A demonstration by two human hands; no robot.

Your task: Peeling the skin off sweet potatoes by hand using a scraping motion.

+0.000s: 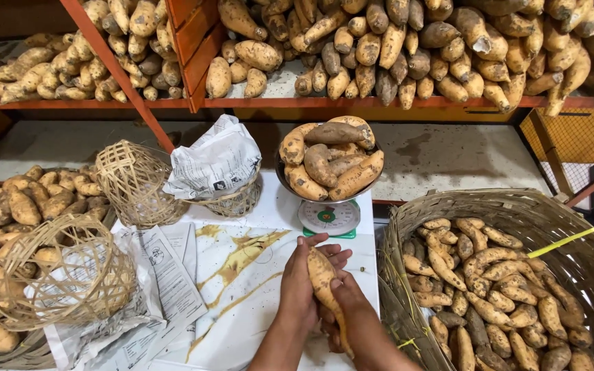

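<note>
Inspecting one sweet potato [323, 282]: left hand [302, 292] and right hand [353, 312] both grasp it, fingers wrapped around, just below the scale's loaded pan [331, 161]; next, judged, weighing it there.

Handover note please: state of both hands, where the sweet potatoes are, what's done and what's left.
Left hand and right hand together hold one sweet potato over the white table.
Scale pan on the green-dial scale is heaped with sweet potatoes.
Large wicker basket on the right holds many more.
Small woven baskets on the left hold no potatoes; one is paper-lined.
Held potato not yet set down.
</note>
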